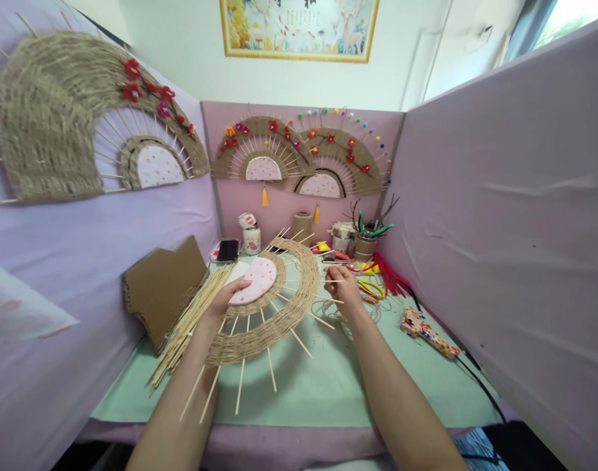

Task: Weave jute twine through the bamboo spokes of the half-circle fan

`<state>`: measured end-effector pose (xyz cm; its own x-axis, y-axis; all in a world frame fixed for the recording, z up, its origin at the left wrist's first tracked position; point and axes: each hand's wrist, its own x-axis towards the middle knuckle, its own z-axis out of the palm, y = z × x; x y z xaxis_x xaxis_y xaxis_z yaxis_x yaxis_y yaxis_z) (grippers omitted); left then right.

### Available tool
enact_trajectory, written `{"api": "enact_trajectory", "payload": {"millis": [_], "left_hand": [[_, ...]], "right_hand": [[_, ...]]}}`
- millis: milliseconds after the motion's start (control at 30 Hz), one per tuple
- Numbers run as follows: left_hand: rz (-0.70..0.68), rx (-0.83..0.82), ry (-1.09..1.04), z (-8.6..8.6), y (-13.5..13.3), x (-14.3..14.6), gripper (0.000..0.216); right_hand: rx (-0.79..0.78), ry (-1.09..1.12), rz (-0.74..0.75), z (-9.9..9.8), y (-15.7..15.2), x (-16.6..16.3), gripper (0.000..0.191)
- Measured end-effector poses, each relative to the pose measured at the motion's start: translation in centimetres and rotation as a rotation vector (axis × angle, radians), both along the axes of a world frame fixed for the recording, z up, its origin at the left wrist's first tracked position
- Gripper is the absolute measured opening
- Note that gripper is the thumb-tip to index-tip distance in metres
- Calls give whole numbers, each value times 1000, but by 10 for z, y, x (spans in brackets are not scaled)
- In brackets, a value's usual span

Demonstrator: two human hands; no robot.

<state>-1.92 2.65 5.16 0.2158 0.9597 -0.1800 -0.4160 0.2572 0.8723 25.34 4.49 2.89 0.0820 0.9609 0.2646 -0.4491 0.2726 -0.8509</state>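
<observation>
A half-woven twine fan (274, 314) with a pink centre and bare wooden spokes is lifted a little above the green mat (328, 386). My left hand (228, 297) grips it at the pink centre, thumb on top. My right hand (343, 284) is at the fan's right edge, fingers pinched on a thin strand of twine among the spoke tips. Loose twine (351, 320) lies coiled on the mat under that hand.
A bundle of wooden sticks (191, 324) and cardboard pieces (164, 288) lie at left. A glue gun (426, 330) with a black cord rests at right. Red stems, yellow scissors, a twine spool, cups and a phone crowd the back. Finished fans hang on the walls.
</observation>
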Motion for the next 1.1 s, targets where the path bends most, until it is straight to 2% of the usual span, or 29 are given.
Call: {"api": "enact_trajectory", "payload": {"millis": [267,500,600,800,1100], "left_hand": [[-37,4,14,-4,2,-8,48],[-45,45,80,0,-8,-4,43],[-89,37,88,5,-14,-1,41],[-148,67,76,3,-12,-3,41],[-240,105,37,-2,-14,-4,50]], "right_hand": [[38,-41,-113,-1,3,6,29],[113,-14,-369,5,0,14,28],[132,-5,-420,8,-1,17,26],[162,-49,-326,8,2,23,29],[107,-109,25,6,2,36,28]]}}
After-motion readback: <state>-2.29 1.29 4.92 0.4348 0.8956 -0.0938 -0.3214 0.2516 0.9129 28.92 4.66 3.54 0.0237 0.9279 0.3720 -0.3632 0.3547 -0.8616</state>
